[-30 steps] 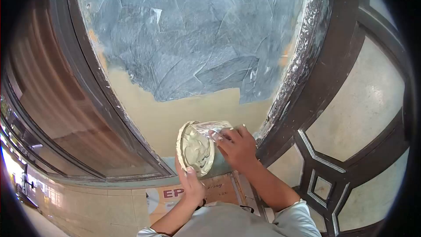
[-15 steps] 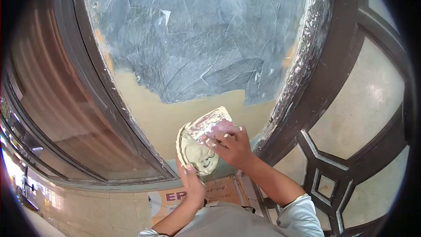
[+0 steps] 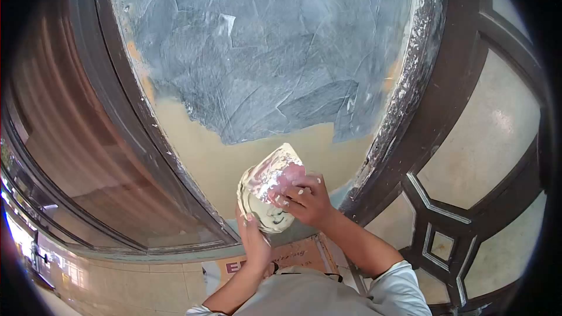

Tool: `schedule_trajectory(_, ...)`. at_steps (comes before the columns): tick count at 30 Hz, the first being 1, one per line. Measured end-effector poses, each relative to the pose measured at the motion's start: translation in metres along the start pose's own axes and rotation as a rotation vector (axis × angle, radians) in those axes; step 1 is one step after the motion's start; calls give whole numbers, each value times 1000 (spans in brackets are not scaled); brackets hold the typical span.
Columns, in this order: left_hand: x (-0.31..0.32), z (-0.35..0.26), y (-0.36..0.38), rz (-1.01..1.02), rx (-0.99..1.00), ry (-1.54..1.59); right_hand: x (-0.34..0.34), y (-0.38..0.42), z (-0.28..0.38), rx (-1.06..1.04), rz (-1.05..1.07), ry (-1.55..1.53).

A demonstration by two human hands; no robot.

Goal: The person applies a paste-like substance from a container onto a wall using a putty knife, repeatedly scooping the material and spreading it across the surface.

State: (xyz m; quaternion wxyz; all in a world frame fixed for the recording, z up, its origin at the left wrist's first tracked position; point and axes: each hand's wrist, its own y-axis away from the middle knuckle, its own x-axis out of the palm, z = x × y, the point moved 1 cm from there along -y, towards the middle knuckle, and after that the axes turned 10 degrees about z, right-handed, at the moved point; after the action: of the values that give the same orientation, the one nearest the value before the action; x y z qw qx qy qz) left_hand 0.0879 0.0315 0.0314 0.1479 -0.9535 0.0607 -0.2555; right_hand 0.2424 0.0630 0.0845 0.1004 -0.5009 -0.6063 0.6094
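My left hand [image 3: 256,241] is wrapped round the side of a round tub [image 3: 247,202], which looks like a bowl with cream putty smeared over its rim and inside. My right hand [image 3: 309,200] grips a flat, pinkish putty spreader [image 3: 287,177] with cream putty on its blade. The spreader lies over the upper part of the tub, tilted up to the right. Putty flecks dot my right fingers. Just beyond is the wall, with a rough blue-grey coat [image 3: 263,64] above and a smooth cream band [image 3: 202,146] below.
A dark, paint-spattered frame [image 3: 410,82] edges the wall on the right, beside a panelled door [image 3: 486,134]. On the left stands a dark-framed window [image 3: 99,140]. Printed cardboard [image 3: 304,254] lies on the tiled floor [image 3: 129,278] below.
The spreader has shifted slightly left and turned more upright over the tub. My right hand moved with it, and the view has tilted a little.
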Motion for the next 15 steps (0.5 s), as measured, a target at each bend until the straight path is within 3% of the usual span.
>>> schedule_trajectory(2, -8, -3, -4, 43, -36, 9, 6, 9, -2, 8, -25, -16)
schedule_trajectory(5, -15, -9, -5, 22, -304, 190, -8, 12, -6, 11, -54, -60)
schedule_trajectory(7, -19, -8, -4, 38, -339, 185, -25, 13, -6, 195, -15, -74)
schedule_trajectory(9, -25, -3, 2, 19, -406, 192, -41, 25, -16, 233, 11, -122)
schedule_trajectory(11, -39, 12, 6, 74, -387, 157, -40, 58, -24, 618, -32, -206)
schedule_trajectory(12, -42, 16, 9, 58, -417, 146, -37, 74, -24, 627, -31, -195)
schedule_trajectory(14, -48, 23, 13, 112, -438, 160, -24, 114, -29, 1270, -244, -910)
schedule_trajectory(15, -46, 24, 15, 119, -443, 163, -22, 132, -29, 1274, -248, -901)
